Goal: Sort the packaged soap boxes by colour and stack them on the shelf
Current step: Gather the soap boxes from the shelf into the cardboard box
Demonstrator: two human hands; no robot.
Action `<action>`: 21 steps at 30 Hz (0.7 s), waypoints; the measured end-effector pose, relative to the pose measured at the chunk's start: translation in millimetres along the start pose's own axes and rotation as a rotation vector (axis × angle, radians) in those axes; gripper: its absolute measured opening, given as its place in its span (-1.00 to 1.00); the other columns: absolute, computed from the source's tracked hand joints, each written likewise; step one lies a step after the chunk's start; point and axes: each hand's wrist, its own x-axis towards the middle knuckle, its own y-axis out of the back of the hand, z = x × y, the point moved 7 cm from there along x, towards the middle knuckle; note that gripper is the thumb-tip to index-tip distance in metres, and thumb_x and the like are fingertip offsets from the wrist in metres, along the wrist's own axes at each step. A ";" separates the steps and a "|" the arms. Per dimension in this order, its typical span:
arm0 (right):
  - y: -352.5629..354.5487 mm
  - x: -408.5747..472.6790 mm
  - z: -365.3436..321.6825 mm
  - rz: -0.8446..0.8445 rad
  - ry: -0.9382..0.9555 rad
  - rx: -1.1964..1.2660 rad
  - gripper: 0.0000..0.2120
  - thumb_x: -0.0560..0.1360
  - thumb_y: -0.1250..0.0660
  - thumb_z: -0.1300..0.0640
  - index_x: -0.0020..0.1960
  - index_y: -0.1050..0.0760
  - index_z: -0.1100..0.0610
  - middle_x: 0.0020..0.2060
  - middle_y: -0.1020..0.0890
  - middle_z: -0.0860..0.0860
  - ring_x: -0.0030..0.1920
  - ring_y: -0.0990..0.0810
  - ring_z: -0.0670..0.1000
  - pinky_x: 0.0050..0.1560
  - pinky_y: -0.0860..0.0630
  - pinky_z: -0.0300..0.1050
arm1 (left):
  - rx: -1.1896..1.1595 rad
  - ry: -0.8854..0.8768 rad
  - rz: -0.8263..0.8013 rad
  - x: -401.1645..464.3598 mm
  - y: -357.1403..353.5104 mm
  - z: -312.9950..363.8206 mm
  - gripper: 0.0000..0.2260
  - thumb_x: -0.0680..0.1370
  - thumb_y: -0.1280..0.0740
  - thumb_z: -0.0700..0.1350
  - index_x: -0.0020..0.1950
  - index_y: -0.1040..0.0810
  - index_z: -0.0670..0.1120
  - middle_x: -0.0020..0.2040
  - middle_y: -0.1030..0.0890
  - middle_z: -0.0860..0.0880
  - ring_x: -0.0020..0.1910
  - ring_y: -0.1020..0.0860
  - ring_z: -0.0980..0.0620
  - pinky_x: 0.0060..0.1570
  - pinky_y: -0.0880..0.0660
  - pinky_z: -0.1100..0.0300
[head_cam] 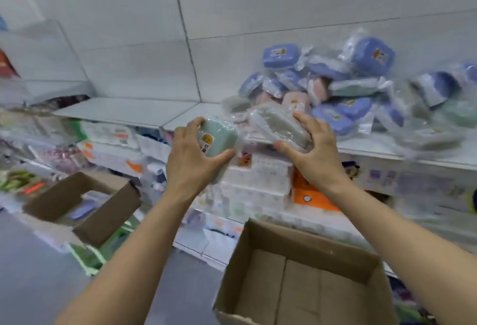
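Observation:
My left hand (192, 155) grips a pale green soap box (219, 139) in clear wrap, its round sticker facing me. My right hand (313, 153) holds a second green soap box (281, 124), tilted, just in front of the white shelf (129, 110). Both boxes hang in the air at the shelf's front edge. On the right part of the shelf lies a loose pile of wrapped soap boxes (335, 87): blue ones, pink ones and green ones mixed together. The left part of the shelf is bare.
An open cardboard box (304, 273) stands below my right arm. Another open carton (85, 203) sits lower left with something bluish inside. Lower shelves hold packaged goods (258, 180). Grey floor (31, 273) shows at the bottom left.

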 end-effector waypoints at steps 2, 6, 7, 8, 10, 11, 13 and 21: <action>-60.7 -12.8 -32.2 -0.044 0.008 0.025 -0.36 0.37 -0.45 -0.22 0.39 -0.38 -0.11 0.21 -0.41 -0.06 0.25 -0.37 0.04 0.32 -0.37 0.04 | 0.061 0.036 0.007 -3.2 40.7 -51.7 -0.23 0.32 -0.55 0.18 0.45 -0.30 0.08 0.28 -0.39 -0.01 0.18 -0.47 0.01 0.14 -0.46 0.09; -159.1 -28.6 -91.8 -0.101 0.015 0.012 -0.38 0.40 -0.49 -0.11 0.40 -0.38 -0.08 0.16 -0.35 -0.10 0.24 -0.33 0.02 0.24 -0.25 -0.16 | 0.137 0.112 0.030 -6.5 111.6 -144.5 -0.24 0.31 -0.54 0.22 0.43 -0.31 0.13 0.24 -0.41 0.00 0.17 -0.50 -0.01 0.15 -0.50 -0.02; -181.1 -29.7 -103.6 -0.118 0.017 0.002 -0.38 0.40 -0.49 -0.10 0.40 -0.38 -0.08 0.18 -0.37 -0.08 0.23 -0.32 0.02 0.22 -0.23 -0.17 | 0.155 0.131 0.025 -5.8 125.4 -164.6 -0.24 0.32 -0.54 0.22 0.43 -0.31 0.13 0.25 -0.40 -0.01 0.18 -0.49 -0.02 0.15 -0.50 -0.02; -202.0 -29.6 -115.4 -0.138 0.020 -0.003 -0.38 0.40 -0.48 -0.11 0.40 -0.38 -0.09 0.20 -0.38 -0.05 0.23 -0.32 0.02 0.22 -0.21 -0.17 | 0.173 0.149 0.019 -4.1 137.5 -183.5 -0.24 0.33 -0.53 0.22 0.44 -0.30 0.11 0.26 -0.40 -0.02 0.19 -0.48 -0.03 0.14 -0.49 0.01; -244.2 -26.5 -137.1 -0.184 0.034 -0.012 -0.38 0.40 -0.47 -0.12 0.41 -0.37 -0.10 0.24 -0.38 -0.02 0.24 -0.31 0.03 0.19 -0.20 -0.19 | 0.210 0.178 0.025 1.3 159.9 -218.6 -0.24 0.34 -0.53 0.22 0.46 -0.29 0.09 0.28 -0.39 -0.03 0.20 -0.47 -0.04 0.09 -0.44 0.06; -265.4 -24.4 -147.1 -0.206 0.042 -0.019 -0.38 0.40 -0.47 -0.11 0.41 -0.36 -0.10 0.25 -0.38 -0.02 0.24 -0.31 0.03 0.16 -0.19 -0.21 | 0.227 0.192 0.033 4.6 170.2 -235.3 -0.23 0.35 -0.52 0.22 0.46 -0.29 0.09 0.28 -0.39 -0.04 0.20 -0.46 -0.05 0.07 -0.43 0.05; -307.8 -19.1 -165.2 -0.240 0.065 -0.037 -0.39 0.40 -0.48 -0.10 0.40 -0.37 -0.11 0.25 -0.38 -0.02 0.23 -0.31 0.04 0.11 -0.17 -0.24 | 0.254 0.216 0.048 13.8 188.3 -270.3 -0.23 0.35 -0.52 0.24 0.47 -0.28 0.09 0.28 -0.40 -0.04 0.21 -0.46 -0.06 0.08 -0.44 0.02; -490.7 43.5 -208.8 -0.317 0.100 -0.064 -0.41 0.35 -0.48 -0.07 0.33 -0.38 -0.12 0.21 -0.36 0.00 0.24 -0.29 0.07 0.12 -0.19 -0.21 | 0.329 0.266 0.037 103.0 243.9 -424.4 -0.23 0.35 -0.50 0.26 0.45 -0.29 0.07 0.29 -0.40 -0.06 0.26 -0.43 -0.07 0.15 -0.44 -0.03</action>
